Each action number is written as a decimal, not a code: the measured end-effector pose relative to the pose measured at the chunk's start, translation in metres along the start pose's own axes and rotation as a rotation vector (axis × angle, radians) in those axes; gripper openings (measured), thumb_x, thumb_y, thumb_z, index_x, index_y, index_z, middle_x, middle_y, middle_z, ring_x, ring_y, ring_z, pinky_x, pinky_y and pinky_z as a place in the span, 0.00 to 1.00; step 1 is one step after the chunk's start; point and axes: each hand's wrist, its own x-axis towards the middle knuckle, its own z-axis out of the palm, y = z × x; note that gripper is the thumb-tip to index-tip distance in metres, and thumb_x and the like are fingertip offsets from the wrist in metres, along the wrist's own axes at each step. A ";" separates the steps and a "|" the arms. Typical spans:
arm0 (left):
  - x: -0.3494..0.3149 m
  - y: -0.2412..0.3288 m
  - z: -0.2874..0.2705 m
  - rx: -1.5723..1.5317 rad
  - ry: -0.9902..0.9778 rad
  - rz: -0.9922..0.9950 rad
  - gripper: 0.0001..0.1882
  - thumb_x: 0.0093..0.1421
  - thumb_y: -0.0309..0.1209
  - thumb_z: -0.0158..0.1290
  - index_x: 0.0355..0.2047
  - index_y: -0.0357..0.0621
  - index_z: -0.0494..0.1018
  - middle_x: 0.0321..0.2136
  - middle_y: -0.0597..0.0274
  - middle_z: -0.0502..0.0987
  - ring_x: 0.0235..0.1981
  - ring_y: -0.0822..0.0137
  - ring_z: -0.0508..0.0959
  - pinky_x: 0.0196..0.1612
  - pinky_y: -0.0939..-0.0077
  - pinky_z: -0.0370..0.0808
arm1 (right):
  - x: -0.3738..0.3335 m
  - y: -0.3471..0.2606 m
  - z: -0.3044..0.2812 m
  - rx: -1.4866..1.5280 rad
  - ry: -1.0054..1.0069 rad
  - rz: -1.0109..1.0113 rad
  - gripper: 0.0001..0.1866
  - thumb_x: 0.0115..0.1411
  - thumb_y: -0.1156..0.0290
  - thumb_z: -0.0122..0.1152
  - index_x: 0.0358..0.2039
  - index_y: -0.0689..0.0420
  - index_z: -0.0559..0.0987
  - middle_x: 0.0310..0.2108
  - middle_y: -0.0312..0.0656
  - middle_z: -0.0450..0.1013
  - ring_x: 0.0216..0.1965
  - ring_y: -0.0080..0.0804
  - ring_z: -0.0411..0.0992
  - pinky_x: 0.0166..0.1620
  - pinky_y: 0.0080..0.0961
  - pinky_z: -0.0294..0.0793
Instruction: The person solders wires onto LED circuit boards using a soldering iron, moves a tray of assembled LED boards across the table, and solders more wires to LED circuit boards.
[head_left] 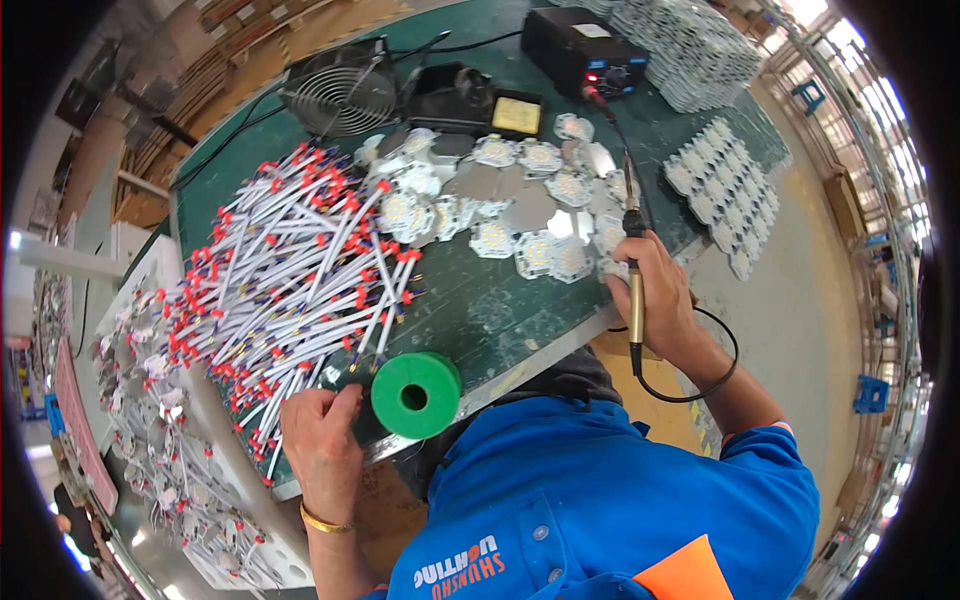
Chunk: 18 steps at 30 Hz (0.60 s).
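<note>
My right hand [655, 290] is wrapped round a soldering iron [636, 300], its tip pointing away from me over the right end of the table. Its fingertips are close to the nearest of several small round LED boards [535, 252]. My left hand [322, 440] is at the table's front edge with its fingers curled in; what they hold, if anything, is hidden. Just right of it a green spool [440, 385] stands at the edge. Beyond the left hand spreads a big pile of white wires [290, 270] with red and blue ends.
A black soldering station [585, 55] with a red light stands at the back, joined to the iron by a cable. Near it are an iron stand with a yellow sponge [516, 115] and a fan [342, 92]. Stacked board panels [690, 50] and a loose panel [728, 190] lie right. A white tray [235, 470] holds wired boards.
</note>
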 end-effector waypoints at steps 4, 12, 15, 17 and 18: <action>0.002 0.008 -0.011 -0.081 0.095 -0.191 0.11 0.46 0.18 0.53 0.31 0.43 0.75 0.21 0.60 0.67 0.24 0.62 0.70 0.26 0.72 0.67 | 0.013 -0.009 0.006 0.055 0.053 -0.160 0.17 0.46 0.83 0.56 0.37 0.56 0.64 0.30 0.49 0.65 0.26 0.49 0.67 0.27 0.38 0.65; 0.034 0.004 0.012 -1.209 0.208 -0.517 0.10 0.56 0.26 0.51 0.40 0.41 0.71 0.27 0.70 0.73 0.23 0.84 0.65 0.25 0.92 0.60 | 0.066 -0.059 0.047 0.315 0.077 -0.449 0.19 0.45 0.85 0.57 0.37 0.57 0.65 0.31 0.50 0.68 0.28 0.47 0.71 0.29 0.33 0.70; 0.050 0.006 0.020 -1.428 0.172 -0.489 0.12 0.57 0.28 0.52 0.41 0.40 0.70 0.29 0.68 0.74 0.24 0.83 0.65 0.25 0.91 0.61 | 0.082 -0.066 0.064 0.386 0.101 -0.520 0.17 0.44 0.84 0.59 0.35 0.58 0.67 0.31 0.47 0.69 0.29 0.44 0.71 0.31 0.29 0.70; 0.059 0.008 0.020 -1.464 0.110 -0.515 0.11 0.58 0.26 0.50 0.41 0.38 0.69 0.31 0.68 0.74 0.28 0.83 0.68 0.30 0.91 0.65 | 0.090 -0.083 0.070 0.490 0.057 -0.440 0.16 0.44 0.83 0.59 0.34 0.58 0.68 0.31 0.44 0.69 0.29 0.42 0.71 0.32 0.27 0.70; 0.062 0.009 0.024 -1.443 0.135 -0.508 0.11 0.57 0.26 0.51 0.42 0.40 0.69 0.33 0.64 0.75 0.28 0.82 0.69 0.29 0.89 0.65 | 0.094 -0.089 0.073 0.525 0.039 -0.427 0.16 0.44 0.83 0.60 0.34 0.58 0.68 0.31 0.44 0.69 0.28 0.40 0.71 0.31 0.26 0.70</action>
